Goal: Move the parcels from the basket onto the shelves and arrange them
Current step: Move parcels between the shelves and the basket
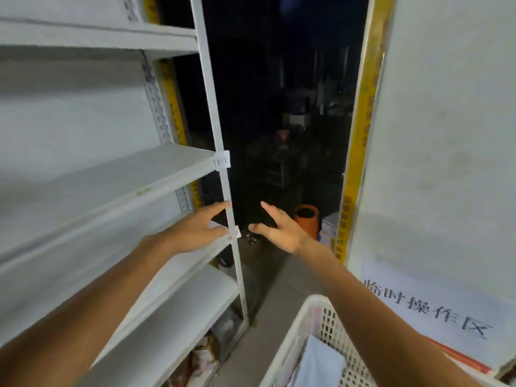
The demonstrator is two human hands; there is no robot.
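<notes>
Black flat parcel [220, 218] sits at the far right end of the white metal shelf unit [111, 174], crossing its front post at a middle shelf. Its outline fades into the dark doorway behind. The left hand [198, 230] pinches the parcel's left end between thumb and fingers. The right hand [279, 230] holds the right end, thumb above and fingers beneath. Near right, a white perforated plastic basket [312, 300] contains a white soft parcel [318, 361]. An orange cylindrical pot [307, 219] stands on the floor just beyond the right hand.
</notes>
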